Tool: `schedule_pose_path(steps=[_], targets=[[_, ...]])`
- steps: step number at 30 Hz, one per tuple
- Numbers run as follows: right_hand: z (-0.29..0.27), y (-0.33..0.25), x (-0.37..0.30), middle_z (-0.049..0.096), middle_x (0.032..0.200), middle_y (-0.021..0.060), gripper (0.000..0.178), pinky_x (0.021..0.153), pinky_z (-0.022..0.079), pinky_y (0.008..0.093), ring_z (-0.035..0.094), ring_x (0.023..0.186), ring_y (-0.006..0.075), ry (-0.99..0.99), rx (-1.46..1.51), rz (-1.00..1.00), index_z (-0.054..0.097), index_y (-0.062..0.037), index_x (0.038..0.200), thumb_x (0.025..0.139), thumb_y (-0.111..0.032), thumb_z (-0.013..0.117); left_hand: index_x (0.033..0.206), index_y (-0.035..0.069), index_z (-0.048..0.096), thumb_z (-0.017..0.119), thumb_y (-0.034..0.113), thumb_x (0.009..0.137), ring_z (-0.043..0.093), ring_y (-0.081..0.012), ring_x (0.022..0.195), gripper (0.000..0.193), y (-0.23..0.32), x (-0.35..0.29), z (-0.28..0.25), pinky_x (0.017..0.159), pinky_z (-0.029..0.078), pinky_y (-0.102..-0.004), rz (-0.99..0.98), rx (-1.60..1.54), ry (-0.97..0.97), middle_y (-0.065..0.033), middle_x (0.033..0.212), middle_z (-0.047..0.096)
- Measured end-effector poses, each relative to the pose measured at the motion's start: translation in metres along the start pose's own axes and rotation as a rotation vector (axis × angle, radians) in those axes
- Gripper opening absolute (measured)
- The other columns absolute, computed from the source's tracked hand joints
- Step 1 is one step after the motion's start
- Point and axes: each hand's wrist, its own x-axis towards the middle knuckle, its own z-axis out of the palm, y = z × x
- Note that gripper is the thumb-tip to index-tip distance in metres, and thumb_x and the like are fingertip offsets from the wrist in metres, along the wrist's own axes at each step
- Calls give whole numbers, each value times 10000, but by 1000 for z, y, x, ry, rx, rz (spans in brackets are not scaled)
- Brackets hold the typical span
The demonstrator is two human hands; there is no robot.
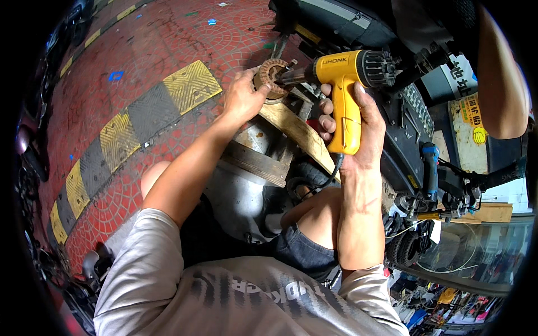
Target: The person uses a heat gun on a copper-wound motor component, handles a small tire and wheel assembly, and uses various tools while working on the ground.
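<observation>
My right hand [367,126] is wrapped around the grip of a yellow heat gun [338,66], its black slotted rear end pointing right. The gun's dark metal nozzle [296,77] points left at the face of a round, brownish ring-shaped metal part [273,68] with a ridged rim. Whether the nozzle touches the part, I cannot tell. My left hand [243,101] grips that part at its left side, thumb across the near edge. The part sits over the far end of a wooden plank [300,134]. A black cord [335,171] hangs from the gun's handle.
Below the plank is a wooden frame [255,162] between my legs. A yellow-and-black speed bump [151,112] crosses the red patterned paving on the left. On the right are a black tray [400,131] with tools, a blue-and-black power tool [430,171] and a glass case [476,252].
</observation>
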Motion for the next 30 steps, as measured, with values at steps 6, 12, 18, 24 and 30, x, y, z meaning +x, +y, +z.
schedule_pose_path(steps=[6,12,18,24,30], targets=[[10,12,1,710,823,89,533,526,551,246,663,578,159,-101,29,-20,658,41,1225,1081,-464,564,1367,4,646,768,236,934,660,-340,1252,506,2,0,3,1048,541,-418,-41,-32,-7,-227,1367,648],[16,15,9,702,813,92,493,546,534,271,637,587,176,-66,38,-54,653,27,1213,1081,-441,575,1368,12,653,767,228,936,657,-345,1253,496,3,-2,2,1061,533,-422,-46,-33,1,-219,1372,649],[17,17,11,700,804,90,474,547,534,280,637,591,182,-47,40,-58,657,12,1200,1076,-439,582,1369,5,657,766,237,933,626,-368,1300,506,3,-3,2,1103,504,-433,-47,-8,-15,-225,1403,634],[20,20,11,699,802,93,463,550,533,285,636,595,183,-35,20,-74,660,7,1187,1073,-436,589,1379,-1,653,764,244,929,599,-377,1336,525,11,-5,-2,1126,489,-441,-77,-17,-29,-238,1420,617],[24,22,14,696,802,102,464,562,530,293,635,602,191,-35,3,-103,658,13,1174,1073,-434,591,1383,2,645,772,270,921,574,-397,1349,549,10,-6,-3,1156,457,-453,-48,15,-8,-253,1416,607]])
